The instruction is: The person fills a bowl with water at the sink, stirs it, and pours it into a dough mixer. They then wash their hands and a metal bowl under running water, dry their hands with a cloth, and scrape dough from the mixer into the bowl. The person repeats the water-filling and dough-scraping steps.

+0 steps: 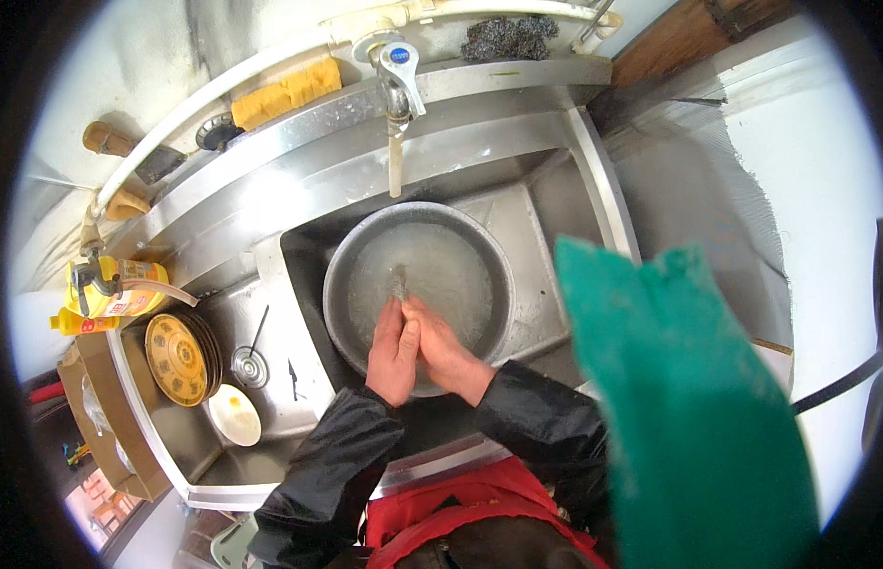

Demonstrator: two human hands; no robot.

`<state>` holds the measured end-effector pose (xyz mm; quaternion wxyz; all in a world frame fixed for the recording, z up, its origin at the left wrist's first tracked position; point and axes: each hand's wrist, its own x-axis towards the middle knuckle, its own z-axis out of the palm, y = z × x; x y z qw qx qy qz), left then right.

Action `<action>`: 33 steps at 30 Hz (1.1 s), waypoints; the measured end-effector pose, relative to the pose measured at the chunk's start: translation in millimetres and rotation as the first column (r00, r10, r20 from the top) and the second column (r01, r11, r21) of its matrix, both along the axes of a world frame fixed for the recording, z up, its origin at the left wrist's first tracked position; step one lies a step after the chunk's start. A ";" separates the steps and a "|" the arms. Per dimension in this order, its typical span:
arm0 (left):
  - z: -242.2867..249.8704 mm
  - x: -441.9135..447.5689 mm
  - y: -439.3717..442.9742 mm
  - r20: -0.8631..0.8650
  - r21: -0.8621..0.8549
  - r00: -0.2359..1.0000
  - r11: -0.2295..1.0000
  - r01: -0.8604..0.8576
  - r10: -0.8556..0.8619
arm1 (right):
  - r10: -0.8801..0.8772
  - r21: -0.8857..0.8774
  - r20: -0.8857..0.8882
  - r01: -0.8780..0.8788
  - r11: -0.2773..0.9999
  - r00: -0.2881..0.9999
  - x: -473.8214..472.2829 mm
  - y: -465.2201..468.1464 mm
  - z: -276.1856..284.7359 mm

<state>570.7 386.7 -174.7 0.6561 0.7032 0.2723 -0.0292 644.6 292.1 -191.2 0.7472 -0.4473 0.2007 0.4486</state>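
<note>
Over a round grey metal basin point(330, 284) of cloudy water, my left hand point(393, 355) and my right hand point(445, 352) are pressed together. A small greyish, mesh-like item point(399, 279) sticks out past the fingertips; what it is cannot be told, nor which fingers grip it. The palms and most of the fingers hide one another. The basin sits in the right bowl of a stainless steel sink point(555, 284). Above its far side is a faucet point(394, 156) with a lever handle; no stream of water shows below its spout.
Stacked patterned plates point(175, 359) and a white dish point(234, 416) stand in the left bowl. Yellow detergent bottles point(139, 274) are at the far left. A yellow sponge point(286, 92) and dark scourers point(509, 38) lie behind the sink. Green material point(697, 398) blocks the lower right view.
</note>
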 end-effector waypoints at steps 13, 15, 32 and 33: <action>25.0 -36.5 73.8 0.030 0.800 0.933 0.568 0.194 -0.360 | 0.459 -0.579 0.814 0.556 0.596 0.355 298.4 -88.3 27.5; 23.6 -36.1 72.6 0.127 0.783 0.945 0.615 0.091 -0.301 | 0.877 -0.741 0.459 0.607 0.288 0.145 330.1 -78.4 19.6; 22.9 -37.8 76.0 0.198 0.770 0.929 0.636 0.049 -0.312 | 0.612 -0.578 0.610 0.246 0.778 -0.503 181.9 64.4 -9.2; 22.2 -38.4 75.5 0.203 0.765 0.929 0.642 0.047 -0.310 | 0.561 -0.537 0.682 0.201 0.820 -0.469 181.6 61.7 -8.5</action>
